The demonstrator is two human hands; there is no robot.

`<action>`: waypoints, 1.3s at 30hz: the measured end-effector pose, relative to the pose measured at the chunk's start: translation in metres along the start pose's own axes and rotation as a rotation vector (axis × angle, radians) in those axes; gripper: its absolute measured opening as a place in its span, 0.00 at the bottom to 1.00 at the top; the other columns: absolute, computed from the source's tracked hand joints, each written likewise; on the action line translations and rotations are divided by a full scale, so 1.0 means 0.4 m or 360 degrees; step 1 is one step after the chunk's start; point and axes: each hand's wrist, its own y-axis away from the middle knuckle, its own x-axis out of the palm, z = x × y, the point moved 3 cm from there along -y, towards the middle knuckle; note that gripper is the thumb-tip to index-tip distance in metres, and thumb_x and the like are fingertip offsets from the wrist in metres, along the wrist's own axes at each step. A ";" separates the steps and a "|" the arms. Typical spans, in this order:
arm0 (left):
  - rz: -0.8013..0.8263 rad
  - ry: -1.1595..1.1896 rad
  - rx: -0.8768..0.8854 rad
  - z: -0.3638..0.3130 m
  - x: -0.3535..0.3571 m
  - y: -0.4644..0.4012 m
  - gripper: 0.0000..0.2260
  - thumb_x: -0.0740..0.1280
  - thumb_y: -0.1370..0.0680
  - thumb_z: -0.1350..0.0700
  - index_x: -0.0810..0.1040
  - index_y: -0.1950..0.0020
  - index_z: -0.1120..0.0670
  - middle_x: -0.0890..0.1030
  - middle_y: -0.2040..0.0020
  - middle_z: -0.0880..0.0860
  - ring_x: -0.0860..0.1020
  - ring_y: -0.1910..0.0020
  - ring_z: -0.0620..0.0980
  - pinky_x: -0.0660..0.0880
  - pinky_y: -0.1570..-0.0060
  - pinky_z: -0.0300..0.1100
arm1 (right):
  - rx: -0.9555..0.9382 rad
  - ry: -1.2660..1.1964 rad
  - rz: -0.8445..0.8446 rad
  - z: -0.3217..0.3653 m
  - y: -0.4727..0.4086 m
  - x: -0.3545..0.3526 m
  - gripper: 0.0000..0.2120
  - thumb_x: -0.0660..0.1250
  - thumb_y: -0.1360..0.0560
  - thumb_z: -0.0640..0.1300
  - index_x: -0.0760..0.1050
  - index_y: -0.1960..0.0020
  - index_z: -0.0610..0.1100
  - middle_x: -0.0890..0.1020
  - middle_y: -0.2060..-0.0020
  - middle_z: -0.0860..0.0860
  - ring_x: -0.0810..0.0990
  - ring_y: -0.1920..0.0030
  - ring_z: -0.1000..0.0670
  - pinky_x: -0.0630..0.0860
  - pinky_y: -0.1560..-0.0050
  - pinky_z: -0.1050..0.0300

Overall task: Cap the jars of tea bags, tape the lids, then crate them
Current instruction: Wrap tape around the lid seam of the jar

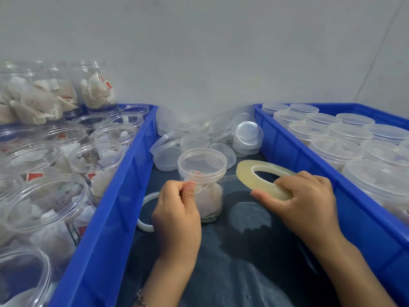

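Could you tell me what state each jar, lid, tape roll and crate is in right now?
centre jar: capped, upright, tape being applied
tape roll: gripped by right hand, strip pulled out
left hand: pinches the tape end
left crate: holds uncapped jars
right crate: holds capped jars
loose lids: piled behind

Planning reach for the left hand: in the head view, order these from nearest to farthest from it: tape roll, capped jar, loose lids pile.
From the left hand:
1. Capped jar, touching its fingers.
2. Tape roll, to the right, in the right hand.
3. Loose lids pile, behind the jar.
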 end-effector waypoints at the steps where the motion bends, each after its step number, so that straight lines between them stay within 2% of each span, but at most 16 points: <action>1: -0.0002 -0.0024 0.0025 0.000 -0.001 -0.001 0.15 0.59 0.22 0.50 0.74 0.60 0.60 0.78 0.67 0.55 0.75 0.68 0.56 0.64 0.67 0.42 | 0.0004 0.0027 0.0001 -0.002 0.001 0.003 0.25 0.70 0.38 0.65 0.77 0.72 0.41 0.71 0.77 0.54 0.70 0.68 0.51 0.57 0.57 0.57; 4: -0.0049 -0.0078 0.0097 0.000 -0.003 -0.005 0.12 0.64 0.21 0.53 0.74 0.61 0.60 0.77 0.67 0.52 0.72 0.69 0.51 0.64 0.66 0.38 | 0.0008 0.0092 -0.0007 -0.005 0.005 0.015 0.26 0.72 0.38 0.65 0.76 0.73 0.41 0.74 0.78 0.51 0.73 0.67 0.49 0.59 0.56 0.55; 9: -0.0062 0.0089 -0.0153 0.009 -0.011 -0.016 0.10 0.66 0.29 0.44 0.70 0.61 0.49 0.75 0.65 0.42 0.75 0.65 0.41 0.67 0.64 0.35 | 0.0026 0.0033 -0.0053 -0.001 0.011 0.024 0.28 0.64 0.38 0.67 0.75 0.74 0.41 0.73 0.79 0.50 0.73 0.68 0.48 0.61 0.56 0.55; 12: -0.0061 0.0370 -0.0534 0.032 -0.006 -0.032 0.14 0.69 0.36 0.40 0.70 0.58 0.45 0.77 0.60 0.43 0.75 0.63 0.33 0.69 0.62 0.27 | 0.0017 0.0026 -0.0055 0.000 0.010 0.023 0.27 0.64 0.38 0.67 0.75 0.74 0.42 0.74 0.78 0.51 0.73 0.68 0.49 0.60 0.57 0.56; 14: -0.0002 0.0643 -0.0871 0.053 0.009 -0.035 0.17 0.72 0.38 0.43 0.71 0.54 0.45 0.77 0.55 0.46 0.76 0.60 0.35 0.71 0.60 0.28 | 0.0012 0.0029 -0.0063 0.003 0.011 0.022 0.25 0.66 0.38 0.65 0.75 0.74 0.42 0.73 0.79 0.51 0.74 0.69 0.48 0.61 0.57 0.55; 18: -0.0086 0.0988 -0.1209 0.077 0.019 -0.028 0.09 0.70 0.25 0.52 0.73 0.48 0.50 0.79 0.56 0.48 0.78 0.64 0.38 0.75 0.59 0.34 | -0.0011 0.0051 -0.0040 0.016 0.014 0.029 0.23 0.69 0.40 0.62 0.74 0.75 0.41 0.73 0.80 0.51 0.73 0.70 0.47 0.62 0.58 0.53; 20: -0.0184 0.0806 -0.1118 0.081 0.009 -0.033 0.06 0.67 0.23 0.54 0.72 0.48 0.51 0.80 0.56 0.51 0.79 0.63 0.42 0.77 0.51 0.42 | -0.0001 0.0047 -0.0034 0.015 0.015 0.030 0.24 0.69 0.40 0.62 0.74 0.75 0.41 0.73 0.80 0.50 0.73 0.70 0.47 0.62 0.58 0.53; 22: -0.0209 0.0628 -0.0926 0.075 0.001 -0.034 0.06 0.65 0.22 0.53 0.71 0.46 0.50 0.80 0.52 0.48 0.80 0.53 0.46 0.74 0.42 0.48 | 0.0006 0.0042 -0.0025 0.015 0.016 0.029 0.24 0.69 0.40 0.62 0.74 0.75 0.41 0.73 0.80 0.50 0.73 0.70 0.47 0.62 0.58 0.52; 23: -0.0151 0.0636 -0.0824 0.067 0.003 -0.031 0.10 0.65 0.22 0.50 0.70 0.43 0.49 0.78 0.49 0.44 0.79 0.47 0.46 0.72 0.39 0.47 | 0.0000 0.0044 -0.0023 0.017 0.017 0.030 0.24 0.69 0.39 0.62 0.74 0.75 0.41 0.73 0.80 0.50 0.73 0.70 0.47 0.63 0.58 0.52; 24: -0.0019 0.0669 -0.0739 0.058 0.010 -0.026 0.17 0.67 0.25 0.46 0.68 0.39 0.48 0.76 0.45 0.42 0.77 0.43 0.43 0.71 0.37 0.43 | -0.0007 0.0045 -0.0023 0.018 0.017 0.030 0.24 0.69 0.39 0.62 0.74 0.75 0.41 0.73 0.80 0.51 0.74 0.70 0.47 0.63 0.58 0.52; 26: 0.0355 0.0608 -0.0627 0.042 0.035 -0.016 0.39 0.74 0.34 0.39 0.61 0.29 0.48 0.70 0.35 0.42 0.70 0.34 0.40 0.66 0.33 0.39 | -0.0020 0.0034 -0.0025 0.020 0.015 0.029 0.25 0.68 0.39 0.64 0.75 0.74 0.41 0.73 0.79 0.51 0.74 0.70 0.47 0.63 0.59 0.53; 27: 0.0514 0.0513 -0.0581 0.041 0.048 -0.013 0.47 0.77 0.39 0.40 0.58 0.26 0.49 0.68 0.31 0.43 0.67 0.31 0.41 0.64 0.32 0.41 | -0.0033 0.0026 -0.0022 0.019 0.014 0.027 0.26 0.68 0.39 0.66 0.76 0.74 0.41 0.74 0.79 0.51 0.74 0.70 0.47 0.62 0.59 0.53; 28: 0.0602 0.0415 -0.0534 0.042 0.057 -0.016 0.49 0.79 0.40 0.43 0.57 0.26 0.49 0.68 0.30 0.44 0.67 0.31 0.43 0.65 0.31 0.43 | -0.0050 0.0020 -0.0006 0.018 0.013 0.026 0.28 0.67 0.39 0.68 0.76 0.73 0.41 0.74 0.78 0.51 0.74 0.69 0.48 0.62 0.58 0.54; 31: 0.0486 0.0267 -0.0465 0.050 0.053 -0.030 0.40 0.82 0.42 0.51 0.67 0.33 0.45 0.76 0.39 0.42 0.74 0.39 0.44 0.72 0.38 0.45 | -0.0089 0.0045 0.0103 0.013 0.007 0.023 0.31 0.61 0.38 0.73 0.76 0.69 0.43 0.75 0.74 0.54 0.74 0.65 0.50 0.58 0.56 0.55; 35: 0.0400 0.0241 -0.0441 0.035 0.038 -0.020 0.41 0.81 0.45 0.44 0.70 0.35 0.46 0.75 0.41 0.43 0.75 0.42 0.43 0.74 0.40 0.48 | 0.0038 0.0031 0.0281 -0.007 -0.007 0.024 0.36 0.50 0.38 0.79 0.75 0.65 0.47 0.72 0.72 0.57 0.68 0.63 0.57 0.53 0.56 0.58; 39: 0.0489 0.0494 -0.0536 0.013 0.029 -0.024 0.39 0.79 0.47 0.45 0.73 0.38 0.48 0.78 0.44 0.44 0.78 0.43 0.44 0.75 0.42 0.47 | 0.0096 -0.0167 0.0269 -0.021 -0.012 0.024 0.28 0.45 0.37 0.74 0.70 0.66 0.52 0.71 0.72 0.57 0.68 0.66 0.61 0.55 0.57 0.57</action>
